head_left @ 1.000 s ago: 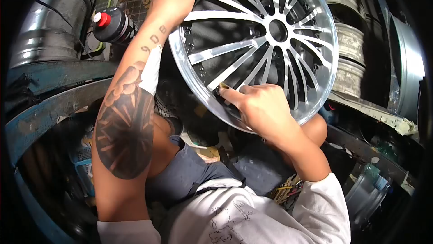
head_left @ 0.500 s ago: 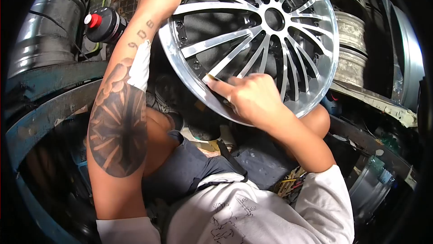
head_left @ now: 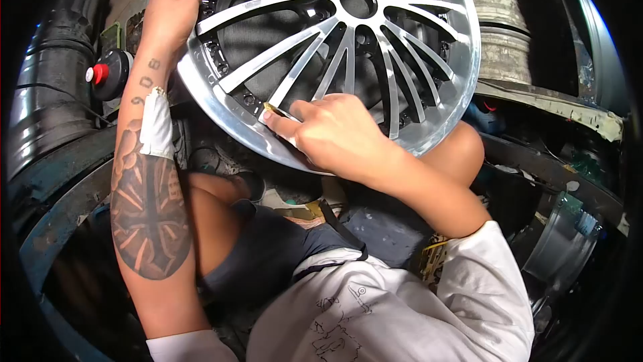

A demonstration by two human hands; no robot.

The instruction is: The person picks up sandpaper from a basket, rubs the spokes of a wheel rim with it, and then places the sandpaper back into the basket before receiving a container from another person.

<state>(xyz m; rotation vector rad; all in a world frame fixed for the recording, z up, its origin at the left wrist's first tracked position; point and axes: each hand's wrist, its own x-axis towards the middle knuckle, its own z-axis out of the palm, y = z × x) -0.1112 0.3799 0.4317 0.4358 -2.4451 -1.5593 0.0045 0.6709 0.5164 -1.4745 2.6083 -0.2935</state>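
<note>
A large multi-spoke wheel rim [head_left: 356, 2], silver with black recesses, leans over my lap. My left hand [head_left: 170, 14] is closed on its upper left edge, fingers partly hidden behind the rim. Near the lower left of the rim, my right hand [head_left: 335, 133] presses a small thin piece [head_left: 270, 109], yellowish at its tip, against the outer end of a spoke. Its index finger stretches along this piece, and the other fingers are curled. What the small piece is cannot be made out.
A dark bottle with a red cap [head_left: 100, 73] stands left of my left forearm. Stacked rims [head_left: 495, 54] are at the right, behind a worn ledge [head_left: 556, 104]. Another rim [head_left: 559, 245] lies at the lower right. Large dark cylinders [head_left: 57, 94] stand at the far left.
In the view, the rim and both hands have shifted left. The right hand remains at the outer spoke end, with the small piece now showing more clearly.
</note>
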